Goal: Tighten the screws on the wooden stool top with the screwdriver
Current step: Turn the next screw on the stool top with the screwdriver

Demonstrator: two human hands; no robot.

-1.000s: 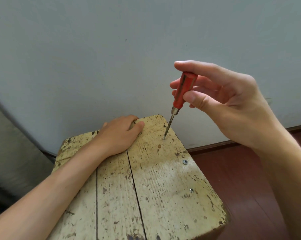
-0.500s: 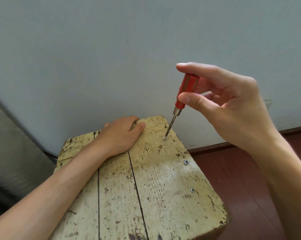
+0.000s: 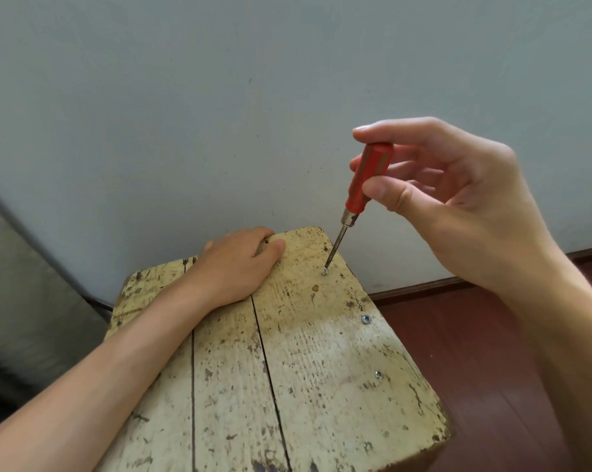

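Observation:
The worn, cream-painted wooden stool top [image 3: 321, 369] fills the lower middle of the head view. My right hand [image 3: 458, 206] holds the red-handled screwdriver [image 3: 364, 180] between thumb and fingers, tilted, with its tip set in the far screw [image 3: 324, 273] near the stool's back right corner. Two more screws sit along the right edge, one [image 3: 366, 319] in the middle and one [image 3: 378, 374] nearer me. My left hand [image 3: 235, 264] lies on the stool's far edge, its fingers curled over the back and the thumb on top.
A pale grey wall [image 3: 219, 114] stands right behind the stool. Dark red floor [image 3: 475, 352] and a brown skirting board [image 3: 423, 289] lie to the right. A grey padded surface [image 3: 18, 301] leans at the left.
My right hand's fingers have shifted around the screwdriver handle, the thumb sliding lower and rolling it. The tip stays on the far screw. My left hand has not moved.

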